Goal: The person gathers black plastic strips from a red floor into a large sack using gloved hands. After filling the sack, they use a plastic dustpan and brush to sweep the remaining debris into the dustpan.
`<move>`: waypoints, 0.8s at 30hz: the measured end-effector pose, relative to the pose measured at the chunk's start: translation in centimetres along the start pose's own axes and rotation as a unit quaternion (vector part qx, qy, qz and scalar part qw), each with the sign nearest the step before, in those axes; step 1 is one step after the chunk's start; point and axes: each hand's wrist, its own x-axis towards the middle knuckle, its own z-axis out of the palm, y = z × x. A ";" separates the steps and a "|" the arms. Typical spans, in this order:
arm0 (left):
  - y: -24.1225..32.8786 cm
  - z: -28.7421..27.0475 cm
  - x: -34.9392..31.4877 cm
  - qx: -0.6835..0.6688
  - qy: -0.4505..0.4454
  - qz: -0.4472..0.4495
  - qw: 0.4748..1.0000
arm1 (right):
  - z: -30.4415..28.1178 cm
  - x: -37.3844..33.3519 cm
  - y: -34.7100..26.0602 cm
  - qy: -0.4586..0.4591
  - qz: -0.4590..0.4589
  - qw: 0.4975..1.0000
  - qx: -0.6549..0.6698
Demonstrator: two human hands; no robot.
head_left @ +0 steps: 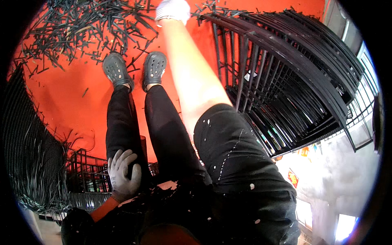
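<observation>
My left hand (124, 173), in a grey glove, lies on my left trouser leg (119, 122) with its fingers stretched out and nothing in it. My right arm reaches far forward, bare below a black sleeve. At its end, my right hand (174, 10) in a white glove is overexposed and cut by the top edge, so its fingers are hidden. It is nearest to loose black strips (92, 28) scattered on the red floor (77, 94). Some of those strips lie on both sides of it.
Black metal frames (286, 77) stand stacked closely at the right. A woven black panel (32, 151) with loose strand ends is at the left, beside more black frames (87, 173). Two dark clogs (155, 69) on my feet rest on the floor near the strips.
</observation>
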 end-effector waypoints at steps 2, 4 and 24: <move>0.2 -0.1 0.0 -0.001 0.003 0.009 1.000 | -1.3 -1.1 -0.6 0.056 -0.050 0.984 0.164; 0.1 -0.5 0.1 -0.018 -0.012 0.006 1.000 | -6.8 -3.1 -1.9 0.071 -0.065 0.988 0.124; -1.4 -0.2 0.1 -0.015 -0.002 0.032 0.999 | -15.0 7.1 8.7 0.080 -0.101 0.975 0.182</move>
